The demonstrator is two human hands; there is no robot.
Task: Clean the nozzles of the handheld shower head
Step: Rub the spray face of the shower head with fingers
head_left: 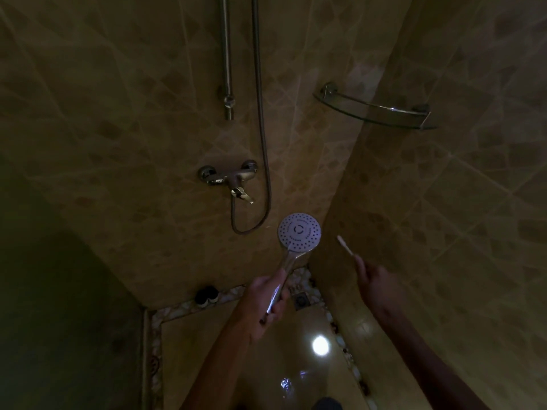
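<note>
The handheld shower head [299, 232] is round and white, with its dotted nozzle face turned toward me. My left hand [268, 300] grips its chrome handle from below and holds it upright in the dim shower corner. My right hand [374, 284] is to the right of the head and holds a thin pale stick, perhaps a small brush or swab [344, 245], pointing up and left. The stick's tip is a short gap away from the head's right rim, not touching it. The metal hose [260, 119] loops down from above to the mixer.
A chrome mixer tap [229, 176] is fixed on the tiled wall above the head. A vertical rail [226, 54] runs up the wall. A glass corner shelf [376, 109] sits at upper right. A floor drain [302, 300] and a dark object [205, 295] lie on the wet floor.
</note>
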